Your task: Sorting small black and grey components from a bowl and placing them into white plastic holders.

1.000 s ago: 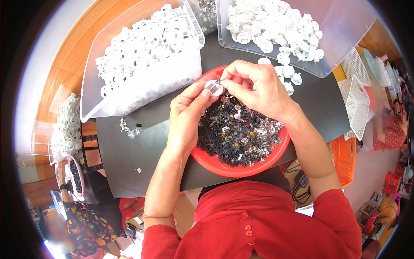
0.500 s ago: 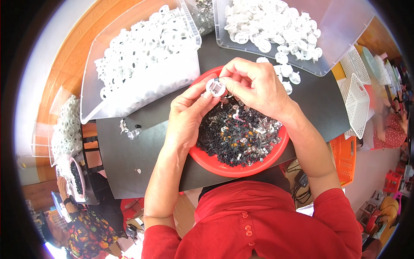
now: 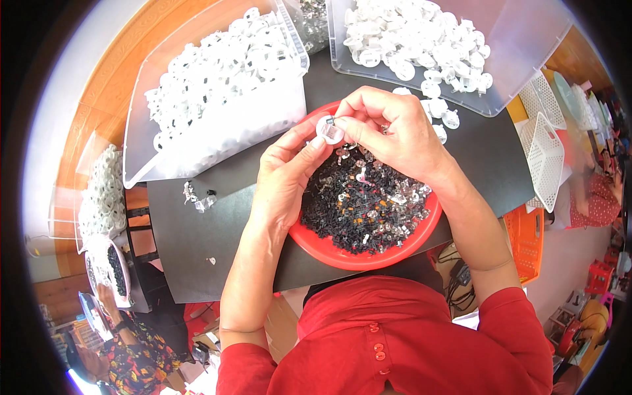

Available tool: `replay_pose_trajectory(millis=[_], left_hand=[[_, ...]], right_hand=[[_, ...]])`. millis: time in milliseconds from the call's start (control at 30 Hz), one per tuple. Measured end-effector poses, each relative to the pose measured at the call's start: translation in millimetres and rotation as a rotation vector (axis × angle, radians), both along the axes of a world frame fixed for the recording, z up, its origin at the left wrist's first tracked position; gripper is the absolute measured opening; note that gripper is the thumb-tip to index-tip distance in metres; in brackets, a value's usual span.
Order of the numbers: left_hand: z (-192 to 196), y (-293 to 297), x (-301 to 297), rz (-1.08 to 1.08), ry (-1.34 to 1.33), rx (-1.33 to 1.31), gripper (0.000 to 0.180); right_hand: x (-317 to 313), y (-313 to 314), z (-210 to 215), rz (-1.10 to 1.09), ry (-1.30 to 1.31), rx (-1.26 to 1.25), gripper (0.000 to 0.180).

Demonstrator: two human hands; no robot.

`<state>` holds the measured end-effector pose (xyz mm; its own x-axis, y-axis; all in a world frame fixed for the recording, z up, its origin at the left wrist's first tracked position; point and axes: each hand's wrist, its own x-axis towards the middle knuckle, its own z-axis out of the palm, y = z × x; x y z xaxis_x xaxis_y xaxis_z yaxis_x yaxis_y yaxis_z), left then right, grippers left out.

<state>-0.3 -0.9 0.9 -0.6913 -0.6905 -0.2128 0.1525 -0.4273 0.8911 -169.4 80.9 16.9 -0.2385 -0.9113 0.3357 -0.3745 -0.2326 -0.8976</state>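
Between the thumb and fingers of my left hand [image 3: 289, 161] is a round white plastic part [image 3: 330, 131] with a square recess in its face. The fingers of my right hand [image 3: 388, 128] pinch a small black piece [image 3: 330, 121] at the upper edge of that white part. Both hands are above the far side of a red basin [image 3: 365, 262]. Inside it lies a heap of small black pieces [image 3: 342, 214], mixed with shiny metal bits [image 3: 401, 204] and a few orange ones.
A clear bin [image 3: 148, 172] of white parts stands at the left, another clear bin [image 3: 500, 99] at the right. Loose white parts [image 3: 436, 107] lie beside the right bin. Small scraps [image 3: 203, 201] rest on the dark table [image 3: 197, 250]. Another person [image 3: 131, 349] sits at the lower left.
The white part has tilted slightly in my fingers, and my hands have barely shifted. At the lower left, the other person's hand has moved lower, beside the pink basin.
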Motion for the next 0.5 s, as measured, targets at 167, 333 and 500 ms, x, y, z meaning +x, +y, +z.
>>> replay_pose_trajectory(millis=[167,333,500], left_hand=[[2.6,0.4,-0.1,-0.022,0.016,-0.008,0.041],[2.2,1.4,1.1,-0.014,0.036,0.0,0.038],[2.8,1.9,0.1,-0.024,0.019,-0.017,0.039]], right_hand=[[0.3,1.0,-0.7,0.065,-0.006,-0.075,0.01],[3.5,2.9,2.7,0.104,0.006,-0.065,0.009],[2.8,1.9,4.1,0.082,0.007,-0.042,0.009]])
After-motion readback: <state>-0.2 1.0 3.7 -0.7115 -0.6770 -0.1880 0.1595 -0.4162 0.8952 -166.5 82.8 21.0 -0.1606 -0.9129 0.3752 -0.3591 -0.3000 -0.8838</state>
